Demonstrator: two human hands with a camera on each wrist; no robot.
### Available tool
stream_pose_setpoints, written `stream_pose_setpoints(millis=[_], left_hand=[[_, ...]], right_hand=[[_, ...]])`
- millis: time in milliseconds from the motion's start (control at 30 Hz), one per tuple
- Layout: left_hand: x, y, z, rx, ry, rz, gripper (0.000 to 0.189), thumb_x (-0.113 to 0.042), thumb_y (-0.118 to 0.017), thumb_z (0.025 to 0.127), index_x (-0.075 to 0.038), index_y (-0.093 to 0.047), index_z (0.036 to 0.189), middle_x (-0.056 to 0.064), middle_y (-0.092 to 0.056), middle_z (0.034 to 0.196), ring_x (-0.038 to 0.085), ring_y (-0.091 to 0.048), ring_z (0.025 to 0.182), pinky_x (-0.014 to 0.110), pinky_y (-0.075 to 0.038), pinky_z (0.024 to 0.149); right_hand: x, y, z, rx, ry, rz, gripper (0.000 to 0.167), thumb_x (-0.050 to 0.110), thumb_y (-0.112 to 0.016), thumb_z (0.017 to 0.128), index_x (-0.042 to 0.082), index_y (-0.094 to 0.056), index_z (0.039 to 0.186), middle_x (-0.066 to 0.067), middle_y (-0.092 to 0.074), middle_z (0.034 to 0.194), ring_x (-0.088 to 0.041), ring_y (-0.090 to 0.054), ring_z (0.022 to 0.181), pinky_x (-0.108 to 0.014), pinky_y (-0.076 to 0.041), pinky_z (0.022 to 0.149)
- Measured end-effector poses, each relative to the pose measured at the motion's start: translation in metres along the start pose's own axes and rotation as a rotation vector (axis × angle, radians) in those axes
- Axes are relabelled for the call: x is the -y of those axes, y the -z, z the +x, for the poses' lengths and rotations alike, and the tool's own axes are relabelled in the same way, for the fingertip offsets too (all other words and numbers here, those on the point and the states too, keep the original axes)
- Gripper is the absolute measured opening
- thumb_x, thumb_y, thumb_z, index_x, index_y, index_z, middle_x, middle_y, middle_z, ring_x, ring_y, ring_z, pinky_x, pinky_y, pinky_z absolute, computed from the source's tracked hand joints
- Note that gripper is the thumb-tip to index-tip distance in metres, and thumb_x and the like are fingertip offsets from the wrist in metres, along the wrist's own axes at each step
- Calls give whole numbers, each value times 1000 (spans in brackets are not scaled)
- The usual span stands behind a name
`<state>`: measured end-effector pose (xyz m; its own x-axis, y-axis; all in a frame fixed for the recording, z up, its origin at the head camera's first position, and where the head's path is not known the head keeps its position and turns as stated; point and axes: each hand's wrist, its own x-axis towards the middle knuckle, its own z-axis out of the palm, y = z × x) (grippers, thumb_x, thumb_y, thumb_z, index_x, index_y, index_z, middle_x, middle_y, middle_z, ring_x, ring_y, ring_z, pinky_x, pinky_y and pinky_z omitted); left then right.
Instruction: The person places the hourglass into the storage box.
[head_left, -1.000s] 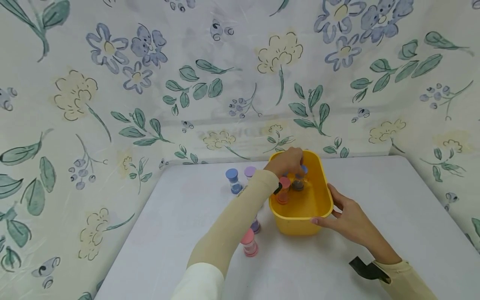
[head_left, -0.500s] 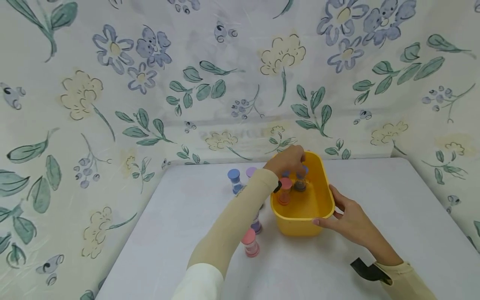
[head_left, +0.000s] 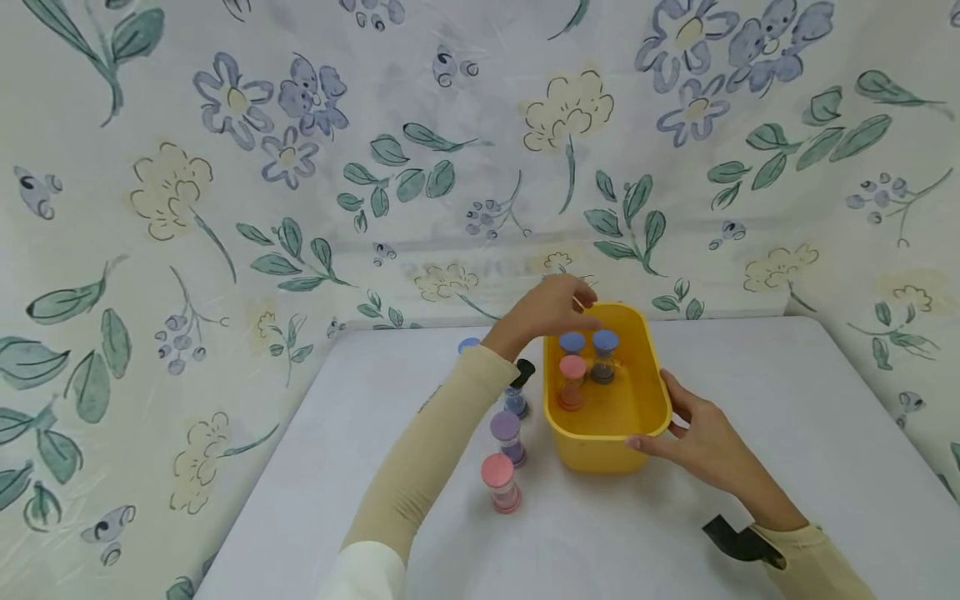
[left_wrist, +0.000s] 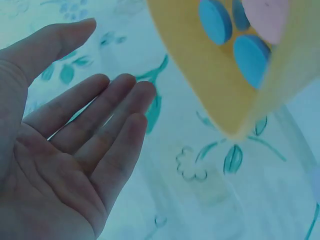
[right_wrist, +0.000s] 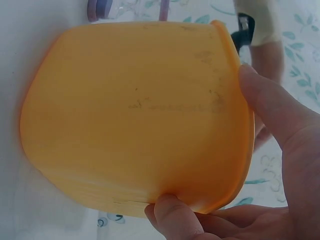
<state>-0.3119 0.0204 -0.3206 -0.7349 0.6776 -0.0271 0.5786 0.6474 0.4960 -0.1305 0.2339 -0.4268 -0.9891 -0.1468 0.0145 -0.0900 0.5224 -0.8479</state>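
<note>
In the head view my left hand (head_left: pixel 551 308) hovers over the back left rim of a yellow plastic bin (head_left: pixel 600 454). Its fingers are loosely extended and hold nothing, as the left wrist view also shows. Inside the bin stand a pink-capped sand timer (head_left: pixel 572 383) and two blue-capped ones, a left blue timer (head_left: pixel 572 342) and a right blue timer (head_left: pixel 604 357). My right hand (head_left: pixel 697 433) grips the bin's near right corner, with the thumb (right_wrist: pixel 267 97) at the rim and fingers along the side wall.
Left of the bin, a pink sand timer (head_left: pixel 501 483), a purple timer (head_left: pixel 507 437) and a blue timer (head_left: pixel 516 403) stand on the white table (head_left: pixel 360 417). Another blue cap (head_left: pixel 468 343) shows behind my left forearm. A floral cloth (head_left: pixel 480 167) rises behind the table.
My left hand has let go of the right blue timer in the bin and moved up and left out of it. My right hand keeps its grip on the bin.
</note>
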Motion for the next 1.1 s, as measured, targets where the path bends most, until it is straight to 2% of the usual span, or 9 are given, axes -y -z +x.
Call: stream_pose_setpoints(millis=[267, 433, 700, 800, 900, 1100], left_hand=[[23, 11, -42, -142, 22, -115, 43, -29, -77, 94, -6, -70, 130, 13, -72, 129, 24, -70, 113, 36, -61, 98], [49, 13, -70, -250, 54, -198, 38, -29, -78, 93, -8, -73, 124, 9, -74, 121, 23, -72, 107, 37, -63, 92], [93, 16, -110, -446, 91, -302, 38, -24, -79, 91, -5, -73, 123, 14, -74, 121, 28, -71, 109, 44, -59, 102], [111, 13, -122, -506, 122, -328, 38, -23, -79, 91, -5, -72, 124, 15, -73, 121, 31, -70, 112, 47, -58, 104], [127, 7, -130, -536, 174, -347, 41, -24, -80, 91, -4, -71, 125, 16, -72, 123, 32, -69, 115, 48, -56, 106], [157, -11, -134, -570, 257, -395, 49, -27, -82, 90, -2, -68, 130, 18, -70, 128, 33, -66, 120, 47, -55, 108]], right_hand=[[1, 2, -1, -13, -3, -16, 114, 43, -84, 86, -1, -13, 164, -25, -24, 169, -50, -39, 148, -44, -51, 103], [0, -1, -1, -16, -5, -23, 114, 43, -84, 85, -1, -14, 164, -26, -24, 169, -50, -40, 147, -44, -52, 103], [-1, -3, 0, -15, -11, -3, 115, 43, -85, 84, -1, -14, 164, -24, -24, 170, -50, -39, 148, -43, -50, 104], [-1, -3, 0, -16, -2, -1, 115, 42, -85, 85, -1, -14, 164, -24, -24, 170, -50, -39, 148, -43, -50, 104], [-1, -3, 1, -15, -1, -2, 114, 42, -85, 85, -1, -14, 164, -24, -24, 170, -49, -39, 149, -43, -50, 104], [0, -3, 1, -13, -1, -5, 114, 42, -85, 85, -1, -14, 164, -25, -23, 170, -50, -39, 148, -43, -50, 104]])
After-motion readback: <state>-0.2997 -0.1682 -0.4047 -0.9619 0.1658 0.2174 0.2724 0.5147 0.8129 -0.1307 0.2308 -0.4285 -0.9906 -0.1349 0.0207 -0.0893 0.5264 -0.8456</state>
